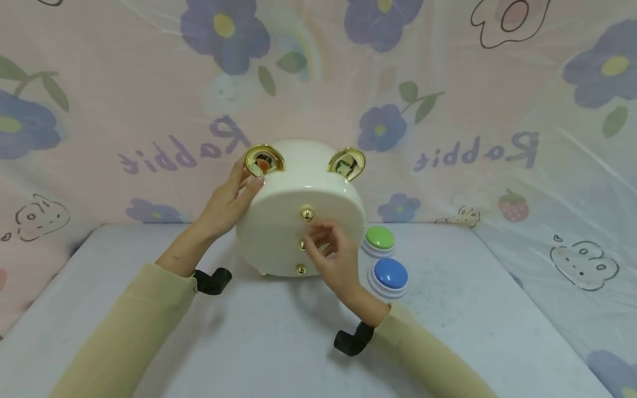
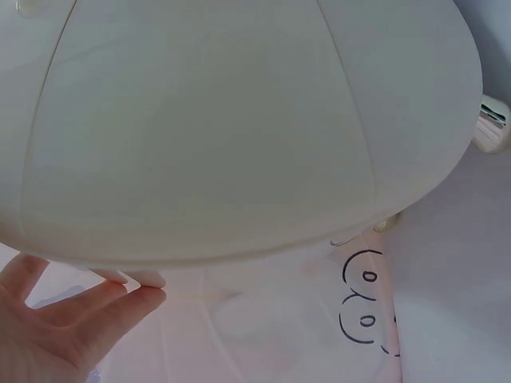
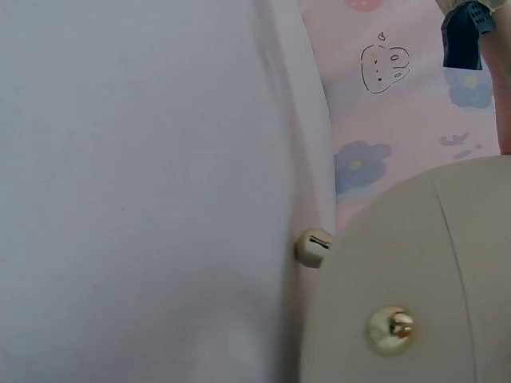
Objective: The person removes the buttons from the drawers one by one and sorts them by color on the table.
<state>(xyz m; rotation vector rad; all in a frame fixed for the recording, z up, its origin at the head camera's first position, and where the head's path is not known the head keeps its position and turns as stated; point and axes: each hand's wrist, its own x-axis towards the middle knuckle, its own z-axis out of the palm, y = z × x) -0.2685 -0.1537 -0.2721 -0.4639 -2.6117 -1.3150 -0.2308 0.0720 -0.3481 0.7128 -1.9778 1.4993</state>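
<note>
A glossy white rounded case (image 1: 271,232) with two gold-rimmed ears stands upright on the table, three gold knobs down its front. My left hand (image 1: 229,199) holds its upper left by the left ear (image 1: 264,160), thumb in front at the ear's base, fingers along the outer side. Those fingers (image 2: 132,313) also show under the case's edge in the left wrist view. My right hand (image 1: 335,257) is at the front, fingers loosely bent, thumb overlapping the middle knob (image 1: 301,245). The upper knob (image 1: 307,214) and lower knob (image 1: 301,269) show uncovered. In the right wrist view my right fingers are out of sight.
To the right of the case are a green push button (image 1: 380,237) and a blue push button (image 1: 390,273), both on white bases. The white table (image 1: 278,342) meets a patterned curtain (image 1: 308,99) at the back and sides. Black wrist mounts (image 1: 354,339) stick out under both wrists.
</note>
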